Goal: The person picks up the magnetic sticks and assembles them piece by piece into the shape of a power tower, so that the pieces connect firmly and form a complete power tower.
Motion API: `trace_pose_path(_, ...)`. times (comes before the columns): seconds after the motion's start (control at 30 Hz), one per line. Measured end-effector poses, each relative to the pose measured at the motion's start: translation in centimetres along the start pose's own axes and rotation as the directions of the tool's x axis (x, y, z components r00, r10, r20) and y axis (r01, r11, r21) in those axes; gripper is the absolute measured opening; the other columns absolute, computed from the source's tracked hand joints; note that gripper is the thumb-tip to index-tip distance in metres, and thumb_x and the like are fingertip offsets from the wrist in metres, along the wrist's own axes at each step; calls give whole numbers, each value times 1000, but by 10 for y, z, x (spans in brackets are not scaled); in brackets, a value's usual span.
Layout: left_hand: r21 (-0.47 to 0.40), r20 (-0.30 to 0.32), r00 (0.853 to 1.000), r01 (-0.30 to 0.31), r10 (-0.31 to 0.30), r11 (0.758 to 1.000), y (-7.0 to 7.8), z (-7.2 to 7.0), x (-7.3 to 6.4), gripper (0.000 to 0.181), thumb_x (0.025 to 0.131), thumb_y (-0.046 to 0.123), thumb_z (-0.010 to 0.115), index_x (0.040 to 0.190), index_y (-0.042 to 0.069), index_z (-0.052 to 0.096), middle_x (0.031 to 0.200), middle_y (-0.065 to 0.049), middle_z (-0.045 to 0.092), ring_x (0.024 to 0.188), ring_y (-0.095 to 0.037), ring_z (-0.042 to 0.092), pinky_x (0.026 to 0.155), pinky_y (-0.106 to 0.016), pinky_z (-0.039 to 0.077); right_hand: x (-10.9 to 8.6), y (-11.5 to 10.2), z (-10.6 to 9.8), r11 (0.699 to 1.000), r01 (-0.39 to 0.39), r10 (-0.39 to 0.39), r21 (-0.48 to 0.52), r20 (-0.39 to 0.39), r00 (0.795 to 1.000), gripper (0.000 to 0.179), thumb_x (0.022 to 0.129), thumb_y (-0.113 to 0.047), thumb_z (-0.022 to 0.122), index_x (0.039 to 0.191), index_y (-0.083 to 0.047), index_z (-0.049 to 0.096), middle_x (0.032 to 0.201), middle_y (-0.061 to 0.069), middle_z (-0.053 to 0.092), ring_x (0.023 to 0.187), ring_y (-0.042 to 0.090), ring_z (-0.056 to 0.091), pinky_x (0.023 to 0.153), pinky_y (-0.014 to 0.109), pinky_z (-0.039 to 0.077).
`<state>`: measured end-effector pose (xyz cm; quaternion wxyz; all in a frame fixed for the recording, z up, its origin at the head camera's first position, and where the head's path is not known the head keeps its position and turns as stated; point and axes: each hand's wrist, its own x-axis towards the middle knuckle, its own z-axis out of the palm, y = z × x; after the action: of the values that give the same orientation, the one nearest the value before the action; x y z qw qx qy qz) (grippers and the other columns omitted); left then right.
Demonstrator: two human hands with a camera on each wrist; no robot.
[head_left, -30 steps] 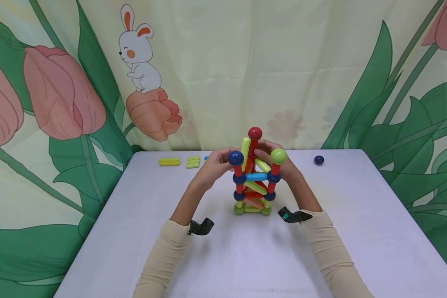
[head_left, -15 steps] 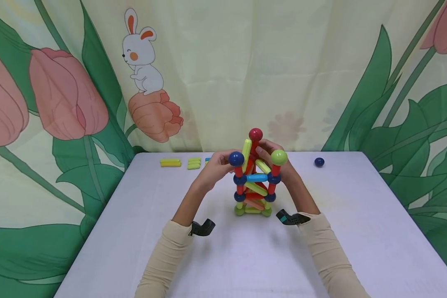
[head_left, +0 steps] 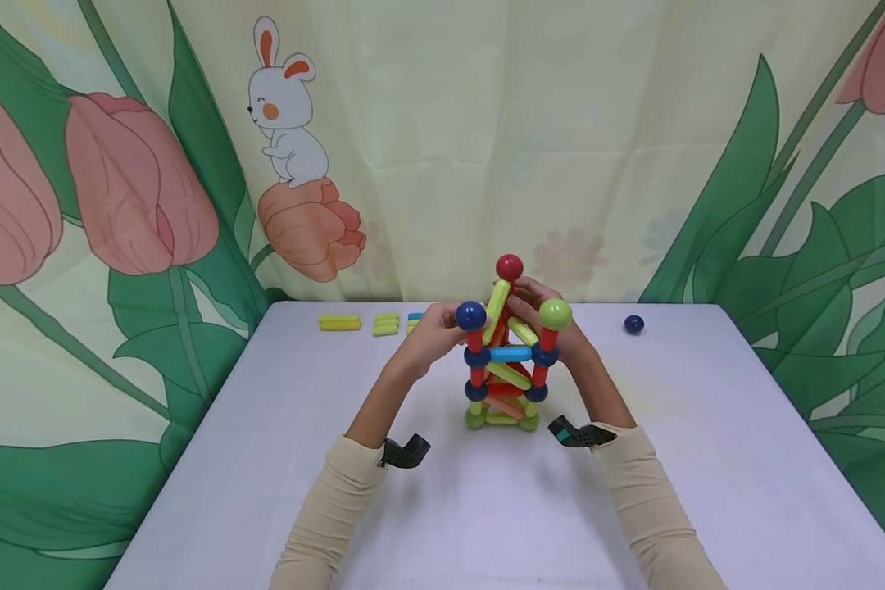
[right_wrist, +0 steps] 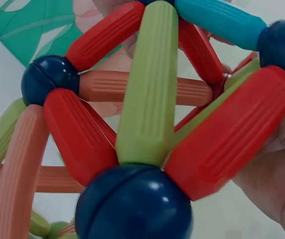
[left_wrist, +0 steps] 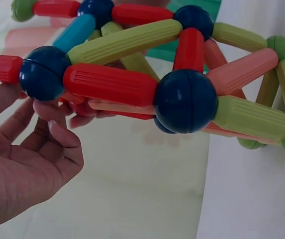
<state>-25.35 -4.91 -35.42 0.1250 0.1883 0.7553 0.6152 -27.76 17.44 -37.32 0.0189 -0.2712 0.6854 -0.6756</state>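
A tower of magnetic sticks and balls [head_left: 510, 354] stands on the table, with blue, red and green balls joined by coloured sticks. My left hand [head_left: 437, 334] is at its upper left; the left wrist view shows the thumb and curled fingers against a red stick and blue ball [left_wrist: 45, 73]. Behind the upper right side, my right hand [head_left: 565, 329] grips the red upright below the red ball [head_left: 510, 267]. A slanted yellow-green stick [head_left: 496, 303] leans with its top at that ball. In the right wrist view, tower parts hide most of my right hand [right_wrist: 274, 181].
Several loose yellow and green sticks [head_left: 339, 323] lie along the table's back left edge, with a blue piece [head_left: 415, 316] beside my left hand. A loose dark blue ball [head_left: 634, 324] sits at the back right. A printed curtain [head_left: 442, 164] hangs behind the table.
The slanted yellow-green stick has tipped to the right, its top now overlapping the base of the red ball. Both hands stay at about the same places on the tower.
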Motion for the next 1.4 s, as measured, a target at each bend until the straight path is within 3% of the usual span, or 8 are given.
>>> trace_pose_path(0.23, 7, -85, 994, -71, 71, 997, -18, -18, 4, 27, 99, 23, 57, 117, 4, 66, 88, -5, 63, 82, -19, 58, 73, -25, 49, 4, 4, -8, 1000, -12, 14, -25, 82, 997, 37, 96, -11, 57, 133, -7, 52, 124, 0, 63, 117, 14, 59, 95, 26, 52)
trace_pose_path(0.37, 80, -213, 976, -16, 33, 997, -44, -44, 11, 31, 97, 34, 60, 113, 8, 67, 95, -8, 67, 81, -19, 59, 70, -25, 49, 3, -1, -8, 1000, 2, 0, -14, 105, 995, 43, 94, -11, 60, 136, -6, 50, 121, 4, 64, 114, 14, 61, 94, 27, 52)
trace_pose_path(0.47, 155, -360, 933, 71, -11, 985, -71, -71, 15, 29, 96, 32, 62, 110, 7, 68, 101, -12, 69, 87, -20, 60, 75, -29, 50, 2, -8, -6, 1000, 24, -25, 6, 119, 993, 40, 94, -9, 59, 133, -8, 53, 118, 8, 65, 110, 13, 63, 92, 27, 54)
trace_pose_path(0.57, 244, -506, 863, 158, -14, 957, -100, -101, 15, 22, 96, 22, 62, 107, 4, 69, 105, -17, 69, 94, -26, 62, 80, -36, 52, 2, -13, -4, 999, 44, -44, 7, 127, 991, 36, 94, -5, 57, 130, -7, 56, 113, 4, 67, 107, 12, 65, 92, 27, 53)
trace_pose_path(0.7, 400, -592, 806, 265, 26, 877, -133, -136, 7, 21, 92, 7, 60, 110, -1, 68, 116, -26, 64, 111, -39, 59, 95, -46, 47, 0, -15, -3, 998, 47, -43, -35, 110, 993, 34, 94, -1, 54, 128, -2, 57, 107, -8, 68, 103, 8, 65, 90, 25, 54)
trace_pose_path(0.87, 517, -554, 828, 422, -85, 745, -153, -168, -10, 38, 95, 8, 56, 133, 5, 56, 142, -34, 32, 132, -50, 28, 107, -59, 31, -2, -7, -5, 997, 40, -36, -59, 68, 997, 34, 94, 0, 56, 127, 2, 55, 107, -7, 67, 102, 9, 64, 87, 25, 55)
trace_pose_path(1.1, 532, -501, 826, 529, -258, 661, -158, -182, -13, 47, 101, 19, 48, 148, 19, 41, 150, -31, 12, 136, -50, 16, 103, -64, 35, -9, 6, -12, 992, 38, -43, -122, -39, 998, 35, 94, -5, 60, 126, 7, 52, 106, -7, 65, 99, 11, 64, 84, 23, 56)
trace_pose_path(1.4, 661, -513, 848, 489, -132, 569, -167, -181, -18, 31, 96, 16, 61, 126, 10, 57, 135, -31, 34, 124, -52, 33, 91, -64, 42, -22, 10, -6, 991, -18, -8, -133, -195, 981, 28, 94, -8, 61, 121, -6, 57, 102, -8, 65, 99, 10, 64, 85, 23, 55)
